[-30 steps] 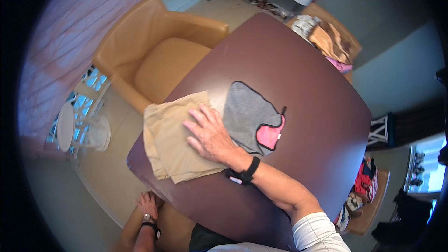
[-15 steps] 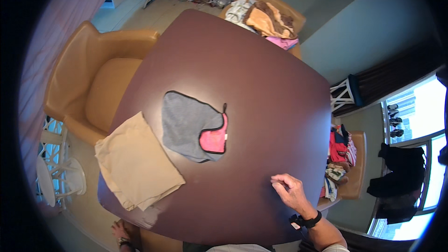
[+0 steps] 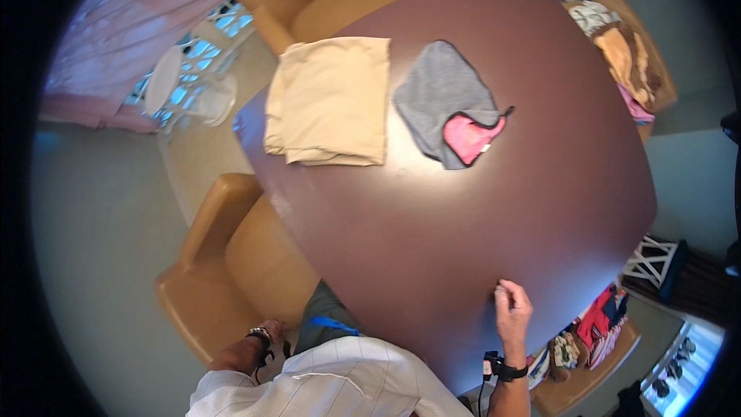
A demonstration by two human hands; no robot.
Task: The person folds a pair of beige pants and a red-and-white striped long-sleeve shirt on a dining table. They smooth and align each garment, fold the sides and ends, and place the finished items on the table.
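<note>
A grey cloth (image 3: 440,85) with black edging, a pink patch and a small black loop lies flat on the dark brown table (image 3: 401,239). To its left lies a folded beige piece of fabric (image 3: 332,100), like a garment, close to the table's edge. My right hand (image 3: 514,310) rests on the near right of the table, its fingers curled in with nothing seen in them, apart from both cloths. A black band with a small device is on that wrist. Low at the left, my left hand (image 3: 272,330) is at the tan chair's seat; its fingers are mostly hidden.
A tan armchair (image 3: 201,286) stands close at my left, and another tan armchair (image 3: 347,0) is at the far left. Piles of clothes (image 3: 629,62) lie on a chair at the far right; more clothes (image 3: 598,324) lie on a chair at the right. A white stool (image 3: 208,96) stands beyond the table's left edge.
My view has swung left, so the table and cloths appear turned and farther up. The cloths keep their places on the table. My right hand stays near the table's right edge.
</note>
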